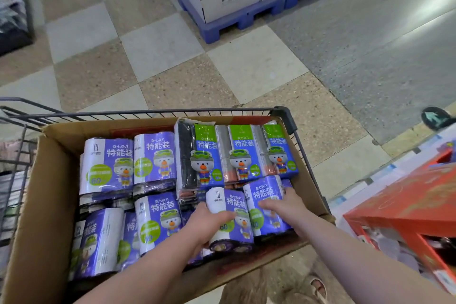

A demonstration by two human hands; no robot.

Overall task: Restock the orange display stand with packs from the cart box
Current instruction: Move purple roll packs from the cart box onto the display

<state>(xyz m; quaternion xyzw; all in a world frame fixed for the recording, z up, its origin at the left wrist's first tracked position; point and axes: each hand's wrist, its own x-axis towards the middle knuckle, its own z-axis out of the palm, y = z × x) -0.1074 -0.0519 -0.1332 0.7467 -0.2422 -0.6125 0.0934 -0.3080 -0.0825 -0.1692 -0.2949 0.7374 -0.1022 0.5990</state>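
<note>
Both hands inside cardboard box in cart: left hand clamped on purple pack, right hand gripping neighbouring pack. Orange display stand at 4 o'clock.

Purple packs read "特能装", "杂七杂八" and, seemingly, "60".

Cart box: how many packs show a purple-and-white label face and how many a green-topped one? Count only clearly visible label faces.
Purple-and-white packs: 7, two of them under the left hand and right hand.
Green-topped packs: 3, standing along the far side of the cardboard box.
Total: 10 visible label faces; more packs lie hidden underneath.
</note>
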